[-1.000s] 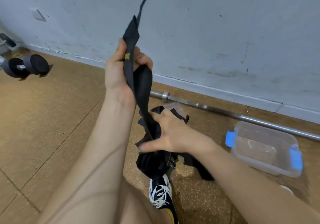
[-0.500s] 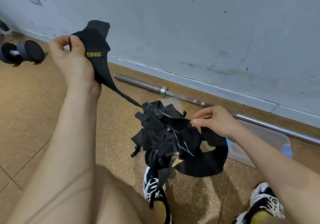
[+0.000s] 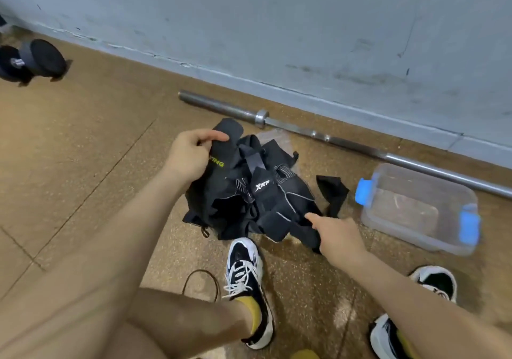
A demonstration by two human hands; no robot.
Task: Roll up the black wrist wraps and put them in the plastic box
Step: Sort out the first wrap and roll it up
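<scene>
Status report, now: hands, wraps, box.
Left hand grips yellow-lettered wrap, unrolled. Right hand at wrap pile, grip unclear. Plastic box open beside pile, no wraps inside. Nothing blocking.

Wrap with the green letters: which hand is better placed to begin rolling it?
Left, probably: the left hand grips that wrap, while the right hand only reaches the pile on its other side.

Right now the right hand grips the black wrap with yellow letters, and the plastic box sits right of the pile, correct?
No: the head view shows the left hand gripping that wrap; the right hand points at the pile. The plastic box is right of it.
</scene>
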